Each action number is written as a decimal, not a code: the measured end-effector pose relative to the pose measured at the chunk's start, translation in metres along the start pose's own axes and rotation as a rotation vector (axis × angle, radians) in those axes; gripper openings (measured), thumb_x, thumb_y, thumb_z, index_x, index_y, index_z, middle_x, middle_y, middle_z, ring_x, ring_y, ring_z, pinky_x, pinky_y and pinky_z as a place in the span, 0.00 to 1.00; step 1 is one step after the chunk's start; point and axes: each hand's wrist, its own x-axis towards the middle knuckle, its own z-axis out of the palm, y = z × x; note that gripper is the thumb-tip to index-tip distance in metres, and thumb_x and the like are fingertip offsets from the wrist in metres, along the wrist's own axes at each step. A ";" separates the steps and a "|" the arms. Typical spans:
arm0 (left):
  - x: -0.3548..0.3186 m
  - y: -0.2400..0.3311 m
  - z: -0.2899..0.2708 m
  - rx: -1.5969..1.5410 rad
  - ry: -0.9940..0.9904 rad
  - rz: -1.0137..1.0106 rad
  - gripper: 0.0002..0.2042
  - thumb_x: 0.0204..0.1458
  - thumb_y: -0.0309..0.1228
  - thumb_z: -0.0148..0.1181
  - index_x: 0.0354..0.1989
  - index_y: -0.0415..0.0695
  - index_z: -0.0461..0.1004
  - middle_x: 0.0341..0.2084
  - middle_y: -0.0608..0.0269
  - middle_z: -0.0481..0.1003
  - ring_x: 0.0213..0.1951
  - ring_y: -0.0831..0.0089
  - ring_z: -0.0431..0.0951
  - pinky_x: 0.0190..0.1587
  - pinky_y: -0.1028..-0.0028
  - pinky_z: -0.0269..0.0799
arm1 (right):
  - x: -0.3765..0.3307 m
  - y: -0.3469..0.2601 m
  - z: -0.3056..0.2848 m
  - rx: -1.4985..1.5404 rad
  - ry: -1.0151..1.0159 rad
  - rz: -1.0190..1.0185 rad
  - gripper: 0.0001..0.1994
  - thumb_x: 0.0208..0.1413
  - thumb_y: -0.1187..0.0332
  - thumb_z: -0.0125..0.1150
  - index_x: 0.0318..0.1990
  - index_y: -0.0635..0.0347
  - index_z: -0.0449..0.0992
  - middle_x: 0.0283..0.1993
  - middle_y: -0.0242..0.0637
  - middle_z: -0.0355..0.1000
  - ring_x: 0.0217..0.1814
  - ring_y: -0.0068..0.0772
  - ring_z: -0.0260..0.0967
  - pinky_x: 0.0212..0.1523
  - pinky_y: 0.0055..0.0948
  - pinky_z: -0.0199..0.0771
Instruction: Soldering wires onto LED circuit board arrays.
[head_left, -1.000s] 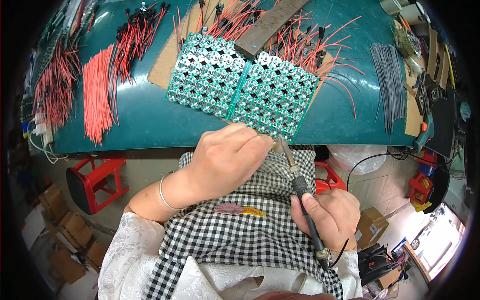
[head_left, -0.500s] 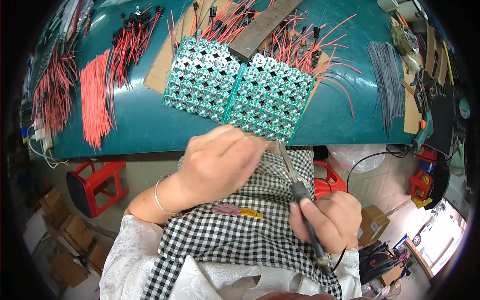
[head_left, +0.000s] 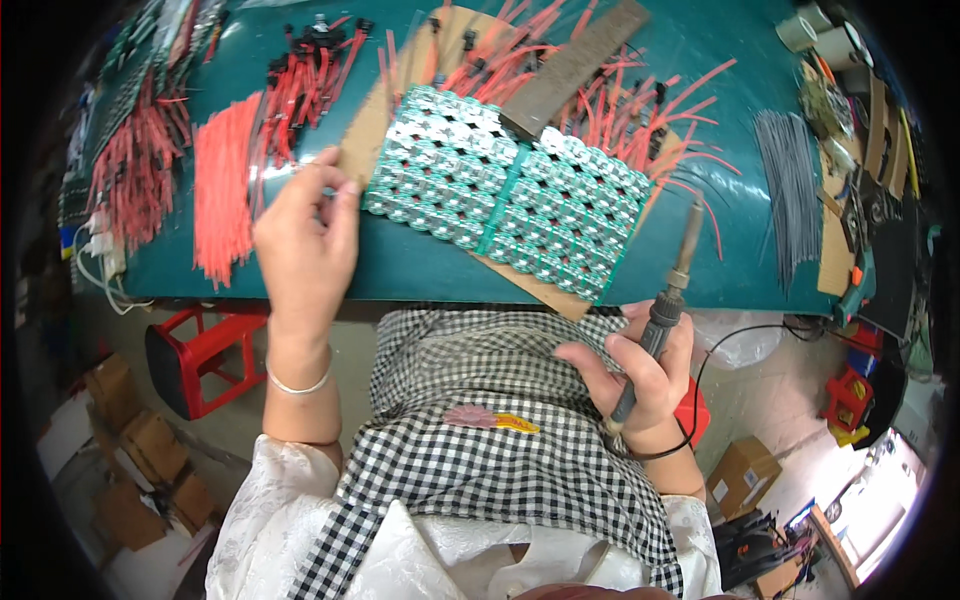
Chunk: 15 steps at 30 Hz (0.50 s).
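My right hand (head_left: 650,375) is wrapped loosely around a soldering iron (head_left: 668,310) with a dark grip. Its metal end points up and away, to the right of the circuit board panel. My left hand (head_left: 308,235) is over the table's left part, fingers bent and a gap between thumb and fingers; I see nothing held. It is close to the left edge of a cardboard sheet (head_left: 365,140). On that sheet lies the green circuit board panel (head_left: 570,215), made of many small round boards in two blocks. Red and black wires with connectors (head_left: 540,50) stick out behind it.
A dark flat metal bar (head_left: 575,70) presses across the panel's far edge. Bundles of red wires (head_left: 225,190) lie left, a grey wire bundle (head_left: 785,195) right. The iron's black cord (head_left: 740,335) loops toward the right. A red stool (head_left: 205,360) stands below the table's left side.
My left hand has moved from the panel's near edge up and left to the cardboard's side. The soldering iron has swung away from the panel, to the right and upward.
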 end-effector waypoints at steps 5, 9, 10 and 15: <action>0.001 0.010 0.002 -0.044 -0.017 0.012 0.03 0.58 0.20 0.68 0.38 0.35 0.79 0.42 0.53 0.87 0.24 0.85 0.72 0.28 0.79 0.70 | -0.005 0.012 0.022 -0.063 0.003 -0.047 0.25 0.38 0.71 0.87 0.44 0.51 0.79 0.33 0.35 0.71 0.43 0.46 0.75 0.43 0.43 0.79; 0.001 0.007 0.001 -0.072 -0.014 -0.011 0.03 0.56 0.19 0.69 0.36 0.35 0.80 0.38 0.54 0.87 0.22 0.85 0.69 0.26 0.80 0.69 | -0.002 0.008 0.025 -0.040 0.024 -0.037 0.24 0.40 0.72 0.86 0.46 0.52 0.78 0.34 0.35 0.72 0.42 0.45 0.75 0.44 0.43 0.80; 0.001 0.006 0.002 -0.066 -0.009 -0.002 0.03 0.56 0.18 0.69 0.36 0.35 0.81 0.37 0.55 0.87 0.22 0.86 0.69 0.26 0.80 0.69 | -0.003 0.009 0.023 -0.038 0.021 -0.033 0.25 0.41 0.72 0.86 0.46 0.52 0.78 0.34 0.35 0.72 0.42 0.45 0.75 0.44 0.43 0.80; 0.003 0.010 0.005 -0.021 0.019 0.069 0.03 0.55 0.18 0.70 0.35 0.35 0.80 0.30 0.59 0.85 0.21 0.84 0.69 0.26 0.79 0.69 | -0.003 0.013 0.022 -0.039 0.048 -0.013 0.25 0.42 0.73 0.85 0.48 0.54 0.78 0.35 0.38 0.74 0.41 0.45 0.75 0.43 0.41 0.80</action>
